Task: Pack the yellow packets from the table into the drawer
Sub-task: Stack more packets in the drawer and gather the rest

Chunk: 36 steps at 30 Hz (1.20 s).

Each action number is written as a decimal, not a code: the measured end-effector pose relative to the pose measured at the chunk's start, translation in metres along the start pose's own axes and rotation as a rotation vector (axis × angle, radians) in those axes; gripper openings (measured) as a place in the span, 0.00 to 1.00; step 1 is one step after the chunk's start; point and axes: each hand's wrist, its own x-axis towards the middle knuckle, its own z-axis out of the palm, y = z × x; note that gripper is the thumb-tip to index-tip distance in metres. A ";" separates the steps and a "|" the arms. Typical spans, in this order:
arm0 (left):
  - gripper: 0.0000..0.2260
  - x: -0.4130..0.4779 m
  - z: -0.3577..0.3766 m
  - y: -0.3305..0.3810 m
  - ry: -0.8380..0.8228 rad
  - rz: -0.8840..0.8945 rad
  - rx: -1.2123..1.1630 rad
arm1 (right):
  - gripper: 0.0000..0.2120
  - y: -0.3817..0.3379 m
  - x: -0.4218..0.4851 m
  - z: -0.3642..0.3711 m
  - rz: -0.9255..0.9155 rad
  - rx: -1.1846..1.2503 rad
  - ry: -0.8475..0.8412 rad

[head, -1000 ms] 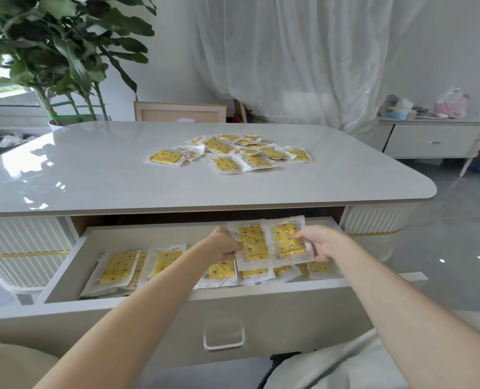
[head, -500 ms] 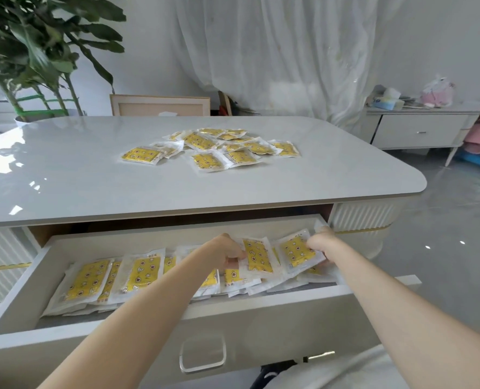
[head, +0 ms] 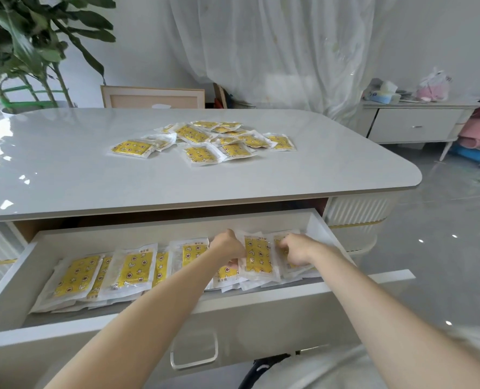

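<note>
Both hands reach into the open white drawer (head: 177, 300) under the table top. My left hand (head: 227, 247) grips the left edge of a yellow packet (head: 258, 255) that lies flat on the right-hand stack. My right hand (head: 296, 248) presses on a second packet (head: 295, 266) just right of it, fingers curled over it. Several more yellow packets (head: 133, 269) lie in overlapping rows across the drawer floor. A loose pile of yellow packets (head: 205, 141) sits on the grey table (head: 64, 164), past the drawer.
A clear handle (head: 194, 352) sits on the drawer front. A potted plant (head: 22, 51) stands at the far left, a framed board (head: 151, 96) behind the table, a white curtain (head: 275, 51) beyond, and a low cabinet (head: 415, 124) with clutter at right.
Both hands have lowered two packets from above the drawer down onto the right-hand stack. The view has shifted closer and to the right.
</note>
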 end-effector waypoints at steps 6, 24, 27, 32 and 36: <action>0.05 -0.004 -0.002 0.009 -0.036 0.003 -0.183 | 0.29 0.010 0.003 0.007 0.106 -0.201 -0.153; 0.28 -0.021 0.004 0.008 0.177 0.380 0.367 | 0.19 0.000 -0.019 -0.008 0.077 0.242 0.218; 0.25 -0.023 0.006 0.003 0.016 0.490 0.474 | 0.18 -0.001 -0.022 -0.008 0.100 0.232 0.136; 0.27 -0.021 0.010 0.005 -0.013 0.556 0.581 | 0.20 -0.003 -0.024 -0.010 0.107 0.240 0.026; 0.26 -0.021 0.010 0.004 -0.002 0.575 0.603 | 0.19 -0.003 -0.021 -0.010 0.161 0.249 0.046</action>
